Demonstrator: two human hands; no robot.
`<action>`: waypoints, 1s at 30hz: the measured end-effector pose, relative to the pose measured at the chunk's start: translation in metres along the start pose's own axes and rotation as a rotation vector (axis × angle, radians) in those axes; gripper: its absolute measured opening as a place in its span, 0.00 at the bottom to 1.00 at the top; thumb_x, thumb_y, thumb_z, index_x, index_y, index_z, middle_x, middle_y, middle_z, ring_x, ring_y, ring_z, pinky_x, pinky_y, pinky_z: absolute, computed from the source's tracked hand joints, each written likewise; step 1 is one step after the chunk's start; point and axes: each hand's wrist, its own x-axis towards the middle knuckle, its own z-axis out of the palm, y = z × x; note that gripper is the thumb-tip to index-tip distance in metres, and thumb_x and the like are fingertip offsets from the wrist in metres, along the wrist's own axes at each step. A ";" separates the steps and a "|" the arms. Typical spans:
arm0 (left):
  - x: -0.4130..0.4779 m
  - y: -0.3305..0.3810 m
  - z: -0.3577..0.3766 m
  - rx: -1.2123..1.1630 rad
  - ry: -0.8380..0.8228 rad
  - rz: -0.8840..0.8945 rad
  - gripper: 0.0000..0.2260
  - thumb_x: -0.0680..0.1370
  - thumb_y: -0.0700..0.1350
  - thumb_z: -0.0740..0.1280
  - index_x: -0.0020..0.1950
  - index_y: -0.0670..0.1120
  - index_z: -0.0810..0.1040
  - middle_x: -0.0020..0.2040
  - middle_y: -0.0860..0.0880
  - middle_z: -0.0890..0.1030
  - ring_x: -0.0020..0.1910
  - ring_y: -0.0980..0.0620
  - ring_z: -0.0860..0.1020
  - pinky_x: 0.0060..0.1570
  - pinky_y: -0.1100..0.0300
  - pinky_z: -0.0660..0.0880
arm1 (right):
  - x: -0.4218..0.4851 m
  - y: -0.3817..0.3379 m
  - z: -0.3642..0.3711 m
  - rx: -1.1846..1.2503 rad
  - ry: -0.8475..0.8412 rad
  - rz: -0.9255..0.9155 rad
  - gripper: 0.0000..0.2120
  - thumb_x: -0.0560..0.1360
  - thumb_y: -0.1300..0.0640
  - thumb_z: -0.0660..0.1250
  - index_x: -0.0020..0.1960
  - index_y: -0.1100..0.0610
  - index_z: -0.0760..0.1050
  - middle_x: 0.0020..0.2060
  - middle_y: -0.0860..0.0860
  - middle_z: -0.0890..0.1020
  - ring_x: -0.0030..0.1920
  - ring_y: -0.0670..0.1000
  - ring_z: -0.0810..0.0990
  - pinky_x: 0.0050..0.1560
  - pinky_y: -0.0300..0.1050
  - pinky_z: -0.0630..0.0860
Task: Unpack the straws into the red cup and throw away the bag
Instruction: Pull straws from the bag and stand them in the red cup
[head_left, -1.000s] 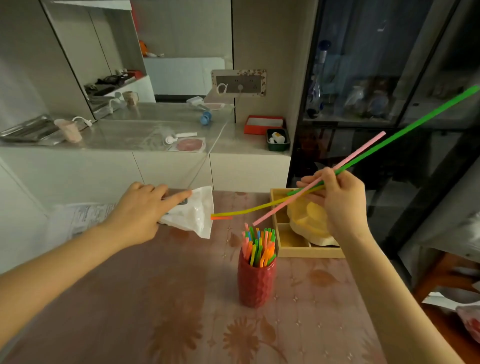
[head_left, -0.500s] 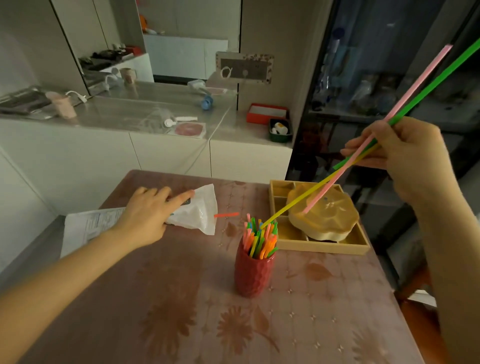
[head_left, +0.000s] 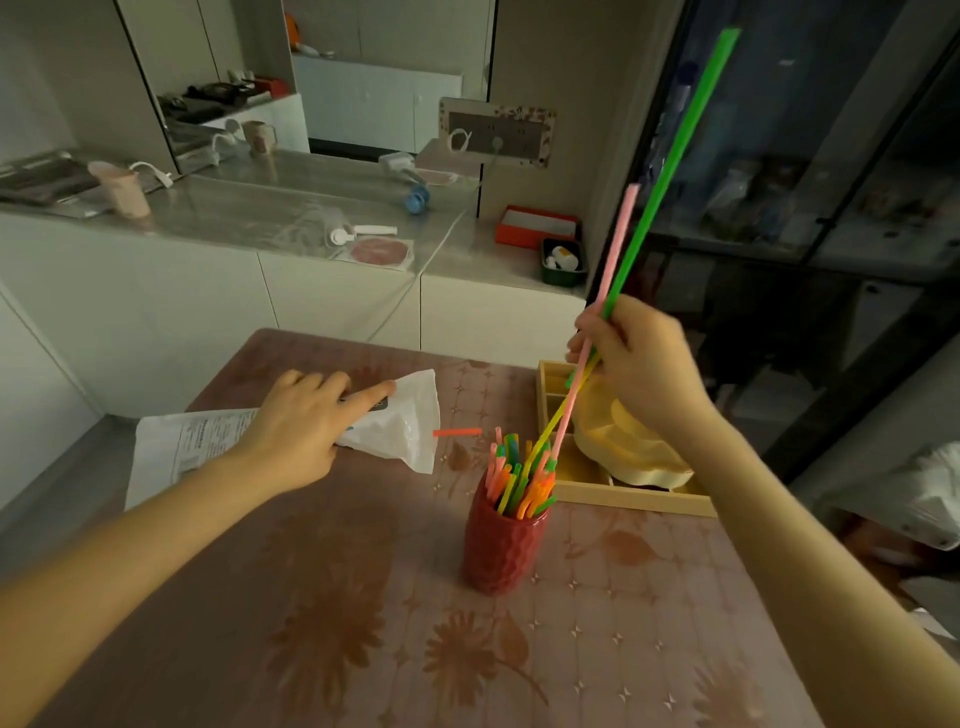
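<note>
Bench (head_left: 311, 597): pinkish floral cover, fills lower half of frame. Back counter (head_left: 234, 218) runs across upper left, assorted clutter on it, too small to call.

Wooden tray (head_left: 623, 499), right of centre at the bench's far right edge, holds a pale yellow lidded dish (head_left: 628, 447).

Bag (head_left: 400, 431): white plastic, lying flat on bench left of centre, open mouth facing right. Printed paper sheet (head_left: 171, 452) just beside/under its left end.

Left hand (head_left: 306, 421): palm down, fingers spread flat, pressing on the bag, index finger extended along its top edge. Not gripping, just pinning.

Right hand (head_left: 639, 364): right of centre, above the tray, fingers pinched closed on three long straws: green straw (head_left: 670, 166), pink straw (head_left: 618, 239), yellow straw (head_left: 550, 431). Green and pink tops run toward the upper right; lower ends angle down-left into the cup mouth.

Red cup (head_left: 504, 540): upright, bottom centre, textured wall, already stuffed with multicoloured straws (head_left: 519, 478).

One orange straw (head_left: 457, 432) pokes out of the bag mouth, horizontal, between bag and cup; not touching the cup.
</note>
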 end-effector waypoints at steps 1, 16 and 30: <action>0.000 0.000 0.000 -0.004 0.003 -0.002 0.43 0.50 0.35 0.77 0.65 0.49 0.72 0.37 0.44 0.77 0.30 0.42 0.75 0.35 0.52 0.71 | -0.003 0.002 0.007 -0.019 -0.024 -0.015 0.06 0.80 0.60 0.59 0.51 0.60 0.75 0.41 0.54 0.82 0.43 0.51 0.82 0.47 0.45 0.80; 0.002 0.002 0.005 -0.040 0.017 -0.006 0.42 0.52 0.36 0.77 0.66 0.49 0.71 0.39 0.45 0.77 0.31 0.43 0.75 0.36 0.51 0.71 | -0.040 0.049 0.053 0.020 -0.218 0.130 0.05 0.73 0.61 0.70 0.48 0.56 0.78 0.41 0.49 0.82 0.42 0.52 0.82 0.43 0.49 0.80; 0.010 0.005 0.001 -0.067 0.076 0.033 0.45 0.53 0.37 0.77 0.68 0.50 0.65 0.41 0.45 0.77 0.34 0.44 0.76 0.37 0.50 0.72 | -0.015 0.029 0.069 -0.223 -0.559 0.094 0.24 0.82 0.46 0.46 0.68 0.58 0.68 0.61 0.54 0.77 0.66 0.54 0.71 0.69 0.54 0.61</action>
